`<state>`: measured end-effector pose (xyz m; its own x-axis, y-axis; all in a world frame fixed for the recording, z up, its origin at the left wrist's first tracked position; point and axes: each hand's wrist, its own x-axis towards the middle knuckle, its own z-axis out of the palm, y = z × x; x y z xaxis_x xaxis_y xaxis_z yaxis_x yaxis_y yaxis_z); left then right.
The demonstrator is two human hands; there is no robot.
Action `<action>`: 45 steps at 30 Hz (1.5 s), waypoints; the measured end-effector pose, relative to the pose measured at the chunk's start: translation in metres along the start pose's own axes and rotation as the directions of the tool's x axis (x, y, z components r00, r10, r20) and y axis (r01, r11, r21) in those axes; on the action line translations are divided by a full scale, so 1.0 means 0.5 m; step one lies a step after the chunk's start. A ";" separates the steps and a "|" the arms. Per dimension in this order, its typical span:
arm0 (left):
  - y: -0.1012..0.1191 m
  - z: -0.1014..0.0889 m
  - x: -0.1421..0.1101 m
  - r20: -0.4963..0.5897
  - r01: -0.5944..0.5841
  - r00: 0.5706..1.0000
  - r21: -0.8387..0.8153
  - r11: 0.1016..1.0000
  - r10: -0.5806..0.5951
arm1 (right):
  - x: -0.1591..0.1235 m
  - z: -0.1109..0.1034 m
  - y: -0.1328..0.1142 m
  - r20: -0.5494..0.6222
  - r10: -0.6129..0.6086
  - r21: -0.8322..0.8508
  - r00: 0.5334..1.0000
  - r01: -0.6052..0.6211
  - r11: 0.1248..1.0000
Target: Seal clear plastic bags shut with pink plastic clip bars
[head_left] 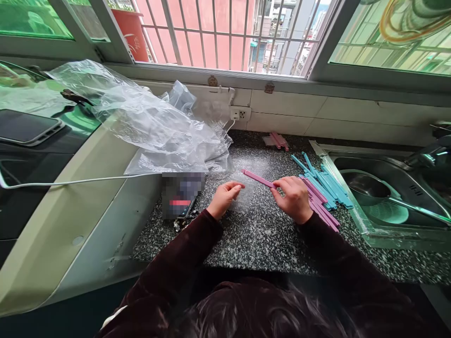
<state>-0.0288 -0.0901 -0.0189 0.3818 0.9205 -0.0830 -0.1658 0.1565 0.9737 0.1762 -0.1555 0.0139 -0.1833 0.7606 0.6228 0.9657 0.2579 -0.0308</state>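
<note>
My right hand (294,197) pinches one end of a flat pink strip (259,179), which points up and to the left above the counter. Thumb and fingers of my left hand (225,199) are pressed together; what they hold, if anything, cannot be made out. Clear thin plastic (244,201), like a small bag, lies right beside the left fingertips. A pile of pink strips (322,209) is next to my right hand, partly hidden by it. Blue strips (326,183) lie loosely heaped behind and to the right of that pile.
A large crumpled clear plastic sheet (158,126) spreads over the back left. A phone (185,209), partly blurred out, lies left of my left hand. More pink strips (277,140) lie near the wall. The sink (394,237) holds a pan (366,188). A white cable (77,181) crosses the left side.
</note>
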 end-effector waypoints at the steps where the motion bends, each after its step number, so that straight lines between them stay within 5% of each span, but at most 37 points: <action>1: 0.000 0.000 0.000 0.011 0.007 1.000 -0.001 1.000 -0.007 | 0.001 0.005 -0.006 -0.001 -0.012 0.031 1.000 0.012 0.999; 13: 0.003 0.007 -0.009 0.151 0.056 0.987 0.038 0.998 -0.061 | -0.025 0.041 -0.020 0.017 -0.015 0.268 1.000 0.010 0.963; 30: -0.019 0.002 -0.004 0.168 -0.004 0.986 0.053 0.999 -0.005 | -0.033 0.043 -0.024 0.052 -0.060 0.267 0.997 0.044 0.963; 45: 0.005 0.013 -0.012 0.114 -0.030 0.993 0.109 0.994 0.018 | -0.033 0.040 -0.028 0.045 -0.064 0.266 0.997 0.050 0.963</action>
<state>-0.0255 -0.0976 -0.0145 0.4799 0.8763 -0.0410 -0.0776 0.0889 0.9930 0.1621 -0.1599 -0.0116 -0.2527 0.7688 0.5874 0.8716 0.4445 -0.2068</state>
